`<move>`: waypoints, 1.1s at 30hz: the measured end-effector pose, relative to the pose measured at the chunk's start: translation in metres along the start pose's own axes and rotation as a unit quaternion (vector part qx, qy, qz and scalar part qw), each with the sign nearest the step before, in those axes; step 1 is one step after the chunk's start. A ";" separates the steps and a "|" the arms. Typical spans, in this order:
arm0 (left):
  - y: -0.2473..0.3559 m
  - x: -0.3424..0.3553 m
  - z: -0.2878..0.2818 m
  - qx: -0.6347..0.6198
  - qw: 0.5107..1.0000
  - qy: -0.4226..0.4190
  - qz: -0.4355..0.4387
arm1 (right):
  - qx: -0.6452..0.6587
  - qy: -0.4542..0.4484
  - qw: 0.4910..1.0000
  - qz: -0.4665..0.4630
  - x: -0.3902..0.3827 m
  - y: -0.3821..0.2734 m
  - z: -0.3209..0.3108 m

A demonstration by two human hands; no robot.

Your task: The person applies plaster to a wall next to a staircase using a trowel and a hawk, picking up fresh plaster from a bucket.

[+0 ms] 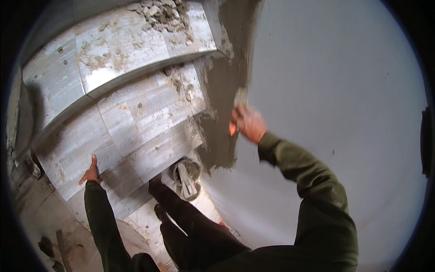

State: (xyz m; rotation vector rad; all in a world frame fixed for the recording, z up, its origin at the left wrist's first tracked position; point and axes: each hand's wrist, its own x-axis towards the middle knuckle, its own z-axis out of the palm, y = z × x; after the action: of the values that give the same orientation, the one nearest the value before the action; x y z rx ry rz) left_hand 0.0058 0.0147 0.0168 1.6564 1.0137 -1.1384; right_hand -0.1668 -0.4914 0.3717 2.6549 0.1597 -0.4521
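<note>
My right hand (pixel 250 123) is closed round a paintbrush (pixel 241 95) with pale bristles, and a bit of its orange handle shows below the fingers. The bristles lie against a band of grey mortar (pixel 220 140) that runs along the wall beside the steps. Low on the left, my left hand (pixel 92 174) holds nothing. Its thumb and fingers are spread over the wood-look tiled step (pixel 72 156); whether it touches the tile I cannot tell.
Mortar rubble (pixel 165 16) lies on the upper step (pixel 122 41), with crumbs along the wall side. Near my feet stands a bucket (pixel 194 168) of mortar with a flat, pale grey tool (pixel 184 181) in it. A smooth grey wall (pixel 335 113) fills the right.
</note>
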 end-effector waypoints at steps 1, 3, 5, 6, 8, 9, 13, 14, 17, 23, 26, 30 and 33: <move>0.004 -0.005 -0.003 0.011 1.000 -0.023 0.003 | 0.024 -0.006 0.999 0.044 0.026 0.018 -0.018; 0.006 -0.007 -0.001 0.020 0.999 -0.038 -0.012 | -0.038 0.058 0.997 0.020 0.055 0.053 -0.029; 0.006 0.001 -0.006 0.025 0.998 -0.043 -0.026 | -0.015 0.038 0.999 -0.011 0.030 0.031 -0.002; 0.004 0.006 -0.005 0.019 1.000 -0.016 -0.014 | 0.005 0.022 0.998 -0.052 0.011 0.016 0.020; 0.001 0.017 -0.016 0.016 1.000 0.022 -0.001 | 0.115 -0.130 0.984 0.030 -0.067 -0.062 0.061; 0.002 0.020 -0.019 0.009 1.000 0.018 0.003 | 0.111 -0.105 0.988 0.011 -0.117 -0.095 0.072; 0.001 0.017 -0.001 0.002 0.999 -0.043 0.018 | 0.317 -0.216 0.903 0.191 -0.279 -0.205 0.086; 0.001 0.017 -0.003 0.013 0.994 -0.101 0.037 | 0.363 -0.244 0.862 0.255 -0.306 -0.229 0.086; 0.001 0.022 -0.014 -0.026 0.986 -0.157 0.045 | 0.387 -0.230 0.794 0.408 -0.382 -0.306 0.096; -0.057 0.026 -0.015 0.062 0.953 0.081 0.286 | 0.414 -0.117 0.711 0.556 -0.498 -0.455 0.143; -0.137 0.016 -0.011 0.060 0.871 0.180 0.453 | 0.457 -0.082 0.648 0.603 -0.536 -0.519 0.152; -0.327 0.024 -0.046 0.140 0.937 0.006 0.319 | 0.485 -0.050 0.568 0.663 -0.549 -0.560 0.164; -0.482 0.020 -0.076 0.176 0.963 -0.180 0.093 | 0.440 0.020 0.583 0.683 -0.578 -0.560 0.175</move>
State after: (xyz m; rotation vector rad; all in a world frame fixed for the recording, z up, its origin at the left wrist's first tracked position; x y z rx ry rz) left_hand -0.4194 0.2336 -0.0828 1.6881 0.4320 -1.4848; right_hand -0.8632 -0.0897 0.1930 2.4983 -2.4620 0.1749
